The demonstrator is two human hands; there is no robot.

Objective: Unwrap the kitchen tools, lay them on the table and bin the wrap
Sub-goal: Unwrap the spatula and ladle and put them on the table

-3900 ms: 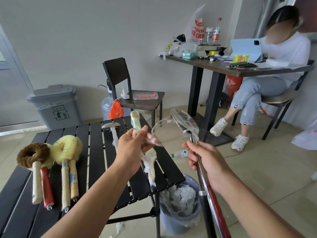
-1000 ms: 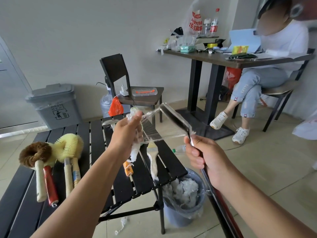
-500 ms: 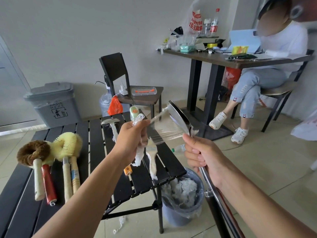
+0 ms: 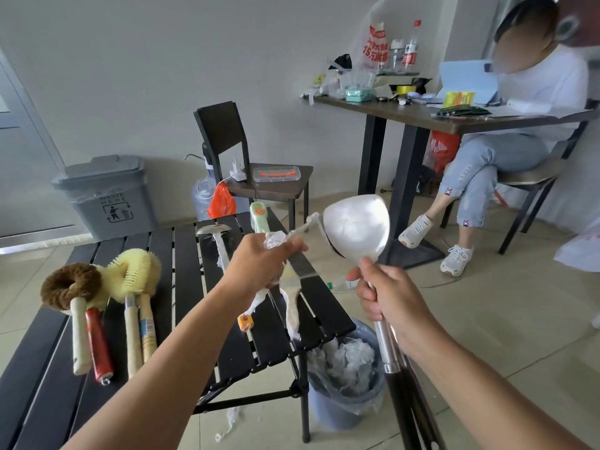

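My right hand (image 4: 388, 295) grips the metal handle of a large steel ladle (image 4: 357, 222), whose bowl is up and faces me, still filmed with wrap. My left hand (image 4: 259, 264) pinches a bunched strand of clear plastic wrap (image 4: 300, 229) that stretches to the bowl's left rim; more wrap dangles below that hand. On the black slatted table (image 4: 181, 264) lie a brown brush (image 4: 66, 285), yellow brushes (image 4: 136, 271), a small ladle (image 4: 216, 230), a green-handled tool (image 4: 259, 216) and a pastry brush (image 4: 290, 300). A blue bin (image 4: 344, 381) with crumpled wrap stands by the table's right leg.
A grey waste bin (image 4: 104, 196) stands by the wall at left. A dark chair (image 4: 256, 164) holding a plastic box is behind the table. A person sits at a cluttered desk (image 4: 438, 120) at right. Wrap scraps lie on the tiled floor (image 4: 487, 319).
The ladle has turned so its bowl now faces me. The wide sheet of wrap between my hands has drawn into a thin twisted strand. Both hands stay at about the same place.
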